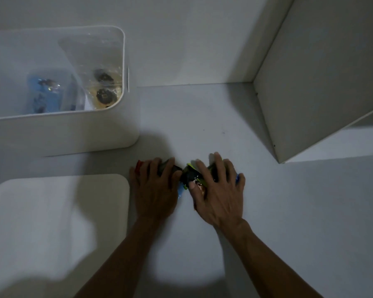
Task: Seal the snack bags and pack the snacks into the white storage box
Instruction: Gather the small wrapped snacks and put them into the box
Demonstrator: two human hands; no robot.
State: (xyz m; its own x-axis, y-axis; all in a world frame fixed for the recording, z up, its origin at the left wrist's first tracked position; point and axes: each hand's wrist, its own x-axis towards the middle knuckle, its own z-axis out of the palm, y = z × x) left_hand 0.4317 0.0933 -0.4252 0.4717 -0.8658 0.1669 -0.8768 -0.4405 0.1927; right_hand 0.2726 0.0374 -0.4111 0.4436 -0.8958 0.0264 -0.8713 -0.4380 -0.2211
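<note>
My left hand point(155, 186) and my right hand point(218, 190) lie side by side over a small heap of dark snack packets point(188, 176) on the white surface. Red, blue and yellow-green packet edges stick out from under the fingers. Both hands have their fingers curled over the packets, which are mostly hidden beneath them. The white storage box point(63, 130) stands open at the upper left. Inside it lie a clear bag with blue packets point(45, 93) and a clear bag with dark round snacks point(105, 87).
The box's flat white lid point(58, 222) lies at the lower left, next to my left forearm. A white shelf panel point(310, 93) rises at the right. A wall runs along the back.
</note>
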